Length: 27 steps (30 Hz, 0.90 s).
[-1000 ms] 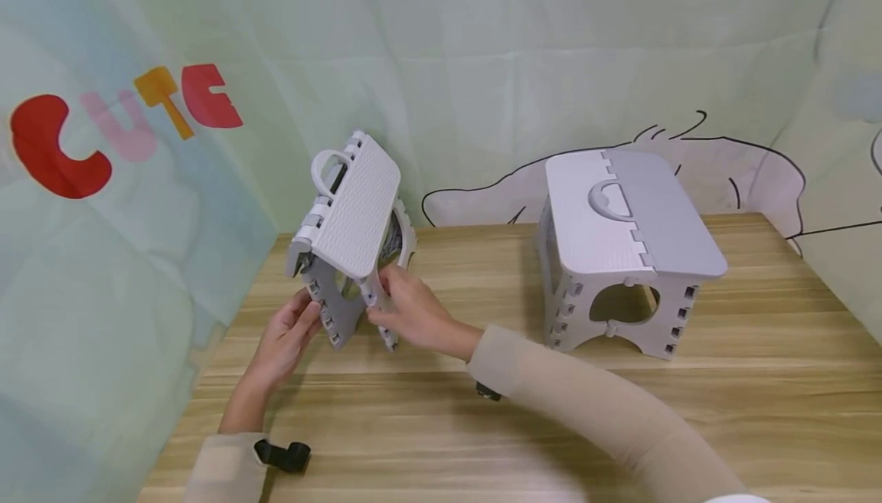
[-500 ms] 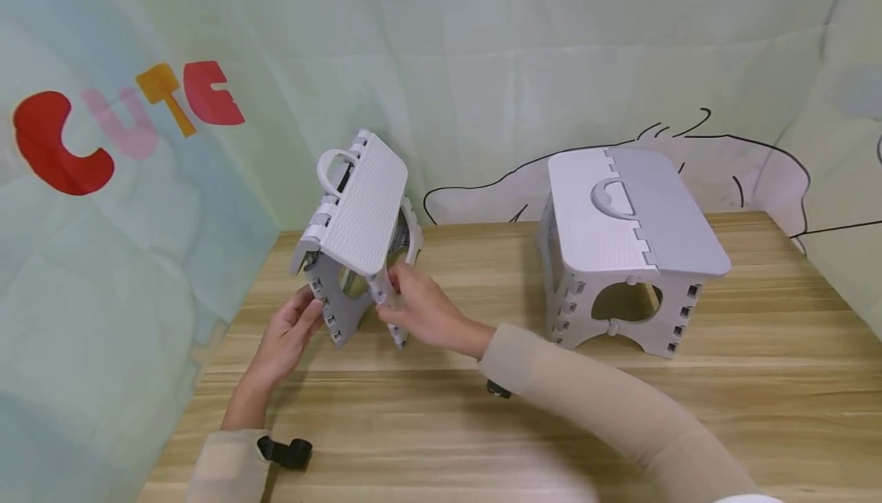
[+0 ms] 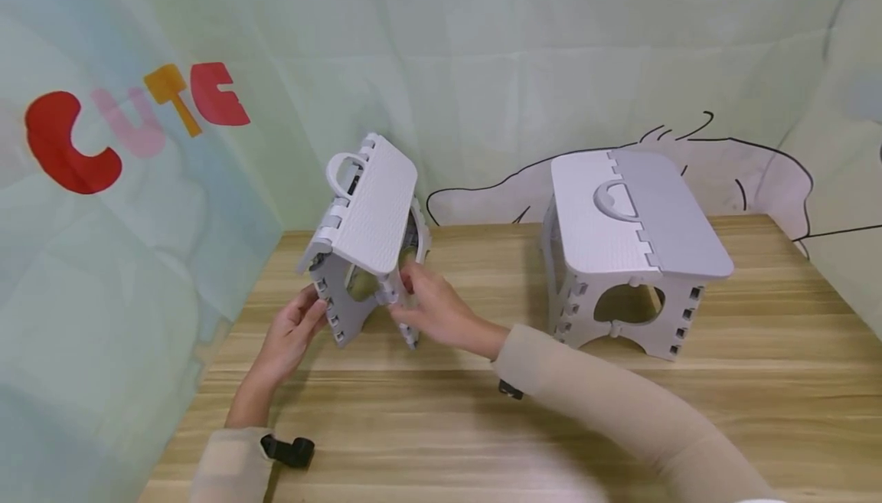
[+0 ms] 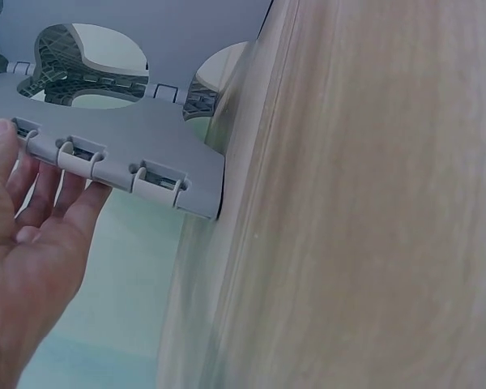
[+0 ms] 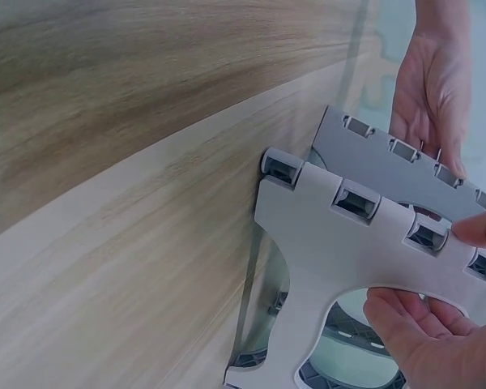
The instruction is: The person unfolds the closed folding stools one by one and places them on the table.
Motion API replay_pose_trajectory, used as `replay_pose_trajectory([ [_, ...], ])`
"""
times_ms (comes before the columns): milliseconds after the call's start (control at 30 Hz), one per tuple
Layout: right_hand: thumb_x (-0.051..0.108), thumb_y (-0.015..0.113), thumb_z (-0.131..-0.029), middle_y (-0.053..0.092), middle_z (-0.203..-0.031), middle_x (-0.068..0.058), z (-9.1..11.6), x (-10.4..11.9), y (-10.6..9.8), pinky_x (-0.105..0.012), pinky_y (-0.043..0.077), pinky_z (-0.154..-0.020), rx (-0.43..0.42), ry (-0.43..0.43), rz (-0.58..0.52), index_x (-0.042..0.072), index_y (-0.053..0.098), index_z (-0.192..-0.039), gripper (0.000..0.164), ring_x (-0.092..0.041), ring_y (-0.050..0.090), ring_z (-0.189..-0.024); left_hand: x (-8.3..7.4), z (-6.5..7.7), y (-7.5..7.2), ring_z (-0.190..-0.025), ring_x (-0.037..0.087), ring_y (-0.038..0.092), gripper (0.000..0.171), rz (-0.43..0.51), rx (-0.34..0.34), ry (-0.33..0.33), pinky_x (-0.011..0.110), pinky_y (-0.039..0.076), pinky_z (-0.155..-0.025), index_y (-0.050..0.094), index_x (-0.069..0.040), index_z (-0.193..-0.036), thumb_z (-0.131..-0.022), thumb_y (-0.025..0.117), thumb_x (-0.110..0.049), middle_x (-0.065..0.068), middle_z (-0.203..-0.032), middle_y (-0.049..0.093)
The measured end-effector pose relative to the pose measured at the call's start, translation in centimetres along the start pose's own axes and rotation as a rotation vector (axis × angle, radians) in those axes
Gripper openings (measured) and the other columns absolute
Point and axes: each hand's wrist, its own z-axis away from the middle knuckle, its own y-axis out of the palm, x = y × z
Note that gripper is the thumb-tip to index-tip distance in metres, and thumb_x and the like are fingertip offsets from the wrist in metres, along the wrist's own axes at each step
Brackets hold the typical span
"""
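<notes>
A white and grey folding step stool [image 3: 380, 208] stands half-unfolded at the left of the table, its top tented along the hinge and its loop handle [image 3: 339, 174] sticking up. My left hand [image 3: 289, 332] holds the edge of the grey leg panel [image 4: 121, 134], thumb on one face and fingers behind. On the opposite side, my right hand [image 3: 442, 310] grips the white leg panel [image 5: 332, 215]; in the right wrist view its fingers reach into the cut-out and the thumb lies at the hinged edge. The legs stand apart, with a gap between the front edges.
A second folding step stool [image 3: 620, 216], fully unfolded, stands to the right on the wood-grain table [image 3: 427, 426]. A printed cloth backdrop [image 3: 468, 97] rises behind the table and along its left side.
My right hand has moved rightward with the white leg panel, and the gap between the leg panels has widened. The stool's top has spread and shifted slightly right. My left hand has barely moved.
</notes>
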Motion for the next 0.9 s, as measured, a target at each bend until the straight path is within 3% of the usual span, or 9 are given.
replay_pose_trajectory([
  [167,0.01,0.07,-0.091,0.062,-0.107,-0.011,0.3,-0.1,-0.3,-0.032,0.058,-0.079,0.005,-0.007,-0.014,-0.002,0.053,-0.12,0.035,-0.019,0.061,-0.096,-0.1,0.0,0.0,-0.121,-0.002,0.052,0.05,-0.035,0.001,-0.01,0.018,0.045,-0.099,0.029,0.014,-0.149,-0.109,0.04,-0.015,0.004,-0.139,0.049],
  [400,0.009,0.069,-0.092,0.061,-0.111,-0.013,0.6,-0.3,-0.7,-0.034,0.058,-0.081,0.013,-0.006,-0.01,-0.004,0.052,-0.123,0.037,-0.019,0.061,-0.098,-0.2,0.0,0.0,-0.12,-0.001,0.053,0.049,-0.034,0.005,-0.002,0.018,0.046,-0.099,0.03,0.015,-0.148,-0.109,0.04,-0.014,-0.011,-0.131,0.053],
  [700,0.008,0.07,-0.09,0.061,-0.107,-0.014,0.8,-0.5,-1.0,-0.025,0.055,-0.075,0.002,-0.021,0.021,-0.004,0.054,-0.118,0.035,-0.025,0.062,-0.096,-0.4,0.1,0.1,-0.118,-0.002,0.054,0.046,-0.083,-0.008,0.012,0.017,0.047,-0.097,0.033,0.014,-0.147,-0.109,0.04,-0.012,-0.012,-0.13,0.054],
  [900,0.008,0.071,-0.09,0.061,-0.107,-0.015,1.1,-0.5,-1.2,-0.029,0.057,-0.075,-0.001,-0.019,0.018,-0.004,0.053,-0.119,0.036,-0.029,0.063,-0.098,-0.4,0.2,0.1,-0.118,-0.002,0.054,0.046,-0.082,-0.009,0.011,0.016,0.046,-0.097,0.034,0.015,-0.146,-0.109,0.04,-0.012,-0.014,-0.129,0.054],
])
